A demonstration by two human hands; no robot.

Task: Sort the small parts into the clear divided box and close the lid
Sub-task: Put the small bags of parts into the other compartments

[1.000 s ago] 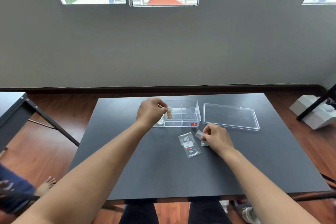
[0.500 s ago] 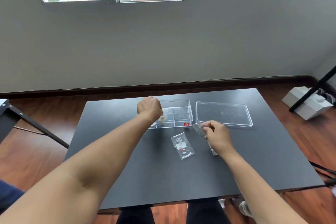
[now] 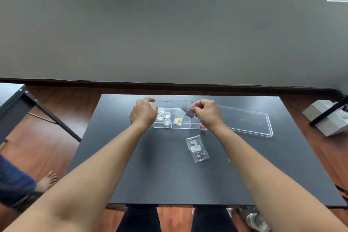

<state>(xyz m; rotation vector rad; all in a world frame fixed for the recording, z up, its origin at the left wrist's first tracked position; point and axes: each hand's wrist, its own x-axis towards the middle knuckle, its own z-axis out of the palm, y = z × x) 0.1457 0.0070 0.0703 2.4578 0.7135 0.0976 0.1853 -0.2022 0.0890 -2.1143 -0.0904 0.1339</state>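
The clear divided box (image 3: pixel 180 127) sits open at the back middle of the black table (image 3: pixel 169 179). Its left compartment holds several small clear round jars (image 3: pixel 164 117); the middle one holds a bag of yellow parts (image 3: pixel 178 120). My right hand (image 3: pixel 207 113) pinches a small clear bag of dark parts (image 3: pixel 186 111) over the box's middle-right area. My left hand (image 3: pixel 144 112) hovers at the box's left end with fingers apart and nothing in it. The clear lid (image 3: pixel 246 120) lies flat to the right of the box. Another clear bag of small white and red parts (image 3: pixel 197 149) lies in front of the box.
A person's bare foot (image 3: pixel 47 180) and dark clothing show at the lower left on the wooden floor. A second dark table (image 3: pixel 15 103) stands at the left. A white box (image 3: pixel 327 118) with a black stand leg sits on the floor at the right.
My right hand has lifted the small bag from the table to above the box. My left hand has let go of the yellow parts bag, which now lies in the middle compartment.
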